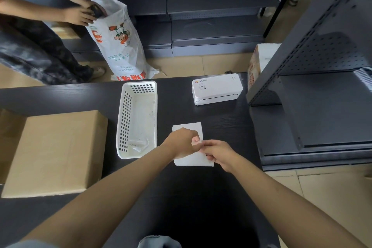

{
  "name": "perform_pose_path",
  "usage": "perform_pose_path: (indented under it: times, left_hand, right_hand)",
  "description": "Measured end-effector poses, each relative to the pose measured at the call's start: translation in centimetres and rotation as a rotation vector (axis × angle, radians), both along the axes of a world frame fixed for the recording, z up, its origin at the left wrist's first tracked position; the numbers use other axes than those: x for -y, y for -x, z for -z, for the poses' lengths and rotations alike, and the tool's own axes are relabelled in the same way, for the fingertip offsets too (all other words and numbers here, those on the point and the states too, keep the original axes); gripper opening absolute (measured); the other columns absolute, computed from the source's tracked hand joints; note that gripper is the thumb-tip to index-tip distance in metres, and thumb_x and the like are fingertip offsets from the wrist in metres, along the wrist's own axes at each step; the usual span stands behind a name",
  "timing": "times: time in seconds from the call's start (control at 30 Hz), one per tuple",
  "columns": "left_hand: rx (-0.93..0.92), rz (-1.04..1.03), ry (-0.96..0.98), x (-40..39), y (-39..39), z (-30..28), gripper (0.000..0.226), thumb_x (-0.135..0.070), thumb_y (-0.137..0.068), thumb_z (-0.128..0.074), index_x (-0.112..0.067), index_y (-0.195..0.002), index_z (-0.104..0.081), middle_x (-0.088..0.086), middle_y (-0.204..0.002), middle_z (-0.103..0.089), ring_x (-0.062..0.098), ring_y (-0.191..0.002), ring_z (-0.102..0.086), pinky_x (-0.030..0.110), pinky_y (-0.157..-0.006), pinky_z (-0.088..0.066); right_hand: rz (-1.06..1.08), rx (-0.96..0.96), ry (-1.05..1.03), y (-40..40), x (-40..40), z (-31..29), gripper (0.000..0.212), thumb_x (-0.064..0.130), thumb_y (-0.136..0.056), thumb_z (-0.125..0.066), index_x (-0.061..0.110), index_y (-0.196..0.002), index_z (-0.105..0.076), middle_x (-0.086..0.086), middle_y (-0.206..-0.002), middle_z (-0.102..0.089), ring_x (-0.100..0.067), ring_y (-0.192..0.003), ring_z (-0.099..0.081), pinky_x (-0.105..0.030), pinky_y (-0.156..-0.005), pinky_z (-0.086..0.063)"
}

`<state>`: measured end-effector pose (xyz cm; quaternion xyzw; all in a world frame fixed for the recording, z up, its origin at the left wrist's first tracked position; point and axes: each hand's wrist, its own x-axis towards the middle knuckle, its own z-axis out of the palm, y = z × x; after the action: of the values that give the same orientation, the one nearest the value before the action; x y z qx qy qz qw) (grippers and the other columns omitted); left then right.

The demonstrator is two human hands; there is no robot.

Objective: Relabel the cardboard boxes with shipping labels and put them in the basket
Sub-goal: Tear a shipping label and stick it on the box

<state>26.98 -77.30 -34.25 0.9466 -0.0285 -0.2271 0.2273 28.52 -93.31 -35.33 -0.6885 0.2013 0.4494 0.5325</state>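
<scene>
White shipping label [190, 160], blank and flat, pinched by both hands [198, 148].

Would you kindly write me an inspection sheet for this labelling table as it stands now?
Surface: dark table, wood-grain top.
Job's things: white label sheet lying flat on the table; cardboard box at the left, no label visible on it; white basket holding only bits of clear plastic; white label printer at the far edge.
Clutter: nothing seen on the table.
Grippers: left hand and right hand both pinch the label sheet near its right edge.
Cables: nothing seen.
Surroundings: grey metal shelves behind and to the right; another person handling a printed white sack on the floor.
</scene>
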Motion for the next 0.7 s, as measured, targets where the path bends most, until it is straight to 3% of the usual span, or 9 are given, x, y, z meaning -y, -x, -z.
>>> perform_pose_path:
  times: [0.07,0.17,0.23,0.37,0.47,0.53,0.7]
  left_hand:
    - [-0.010,0.009,0.002,-0.1,0.0,0.2,0.032,-0.044,-0.092,-0.050,-0.021,-0.108,-0.066,-0.001,-0.109,-0.069,0.016,-0.101,-0.061,0.033,-0.082,-0.051]
    - [-0.022,0.052,-0.025,-0.3,0.0,0.3,0.031,-0.042,-0.095,-0.047,-0.022,-0.110,-0.066,0.000,-0.108,-0.068,0.018,-0.099,-0.061,0.028,-0.075,-0.047]
    - [-0.033,0.072,-0.027,-0.4,-0.1,0.3,0.031,-0.040,-0.097,-0.046,-0.022,-0.112,-0.066,0.001,-0.108,-0.068,0.018,-0.099,-0.061,0.026,-0.073,-0.044]
    - [-0.030,0.007,0.021,-0.6,-0.3,0.2,0.027,-0.032,-0.097,-0.048,-0.019,-0.112,-0.067,0.001,-0.110,-0.069,0.018,-0.098,-0.063,0.026,-0.077,-0.047]
    - [0.008,-0.166,0.047,-1.1,-0.7,-0.3,0.022,-0.028,-0.094,-0.051,-0.016,-0.103,-0.067,0.004,-0.103,-0.069,0.022,-0.089,-0.064,0.034,-0.078,-0.054]
    - [0.058,-0.349,0.071,-2.0,-1.2,-0.8,0.020,-0.022,-0.092,-0.051,-0.011,-0.097,-0.066,0.006,-0.099,-0.069,0.021,-0.084,-0.063,0.031,-0.073,-0.052]
    - [0.114,-0.569,0.005,-4.2,-2.7,-2.5,0.023,-0.021,-0.096,-0.048,-0.008,-0.106,-0.064,0.009,-0.103,-0.066,0.021,-0.088,-0.060,0.028,-0.073,-0.051]
  right_hand:
    - [-0.015,0.016,-0.007,0.1,0.1,-0.1,0.019,0.010,-0.085,-0.070,0.019,-0.101,-0.072,0.001,-0.101,-0.067,-0.011,-0.087,-0.058,-0.023,-0.070,-0.049]
    - [-0.035,0.049,-0.029,0.2,0.3,-0.1,0.016,0.009,-0.084,-0.071,0.018,-0.097,-0.073,0.003,-0.092,-0.068,-0.008,-0.077,-0.056,-0.018,-0.064,-0.048]
    - [-0.046,0.080,-0.013,0.2,0.2,0.1,0.015,0.009,-0.084,-0.072,0.018,-0.095,-0.073,0.004,-0.096,-0.067,-0.008,-0.081,-0.056,-0.018,-0.063,-0.045]
    - [-0.042,0.106,0.043,0.1,0.0,0.6,0.018,0.008,-0.083,-0.071,0.025,-0.089,-0.069,0.003,-0.106,-0.065,-0.015,-0.102,-0.057,-0.028,-0.081,-0.047]
    - [-0.050,0.093,0.076,0.0,0.3,1.1,0.020,0.007,-0.085,-0.068,0.023,-0.096,-0.067,0.006,-0.101,-0.063,-0.011,-0.095,-0.058,-0.024,-0.076,-0.049]
    - [-0.066,0.075,0.136,0.0,0.6,1.5,0.018,0.007,-0.086,-0.067,0.022,-0.097,-0.065,0.007,-0.097,-0.061,-0.010,-0.090,-0.058,-0.024,-0.072,-0.050]
    - [-0.135,0.089,0.285,0.1,1.4,2.5,0.015,0.007,-0.086,-0.065,0.019,-0.095,-0.063,0.002,-0.098,-0.060,-0.013,-0.091,-0.057,-0.031,-0.086,-0.052]
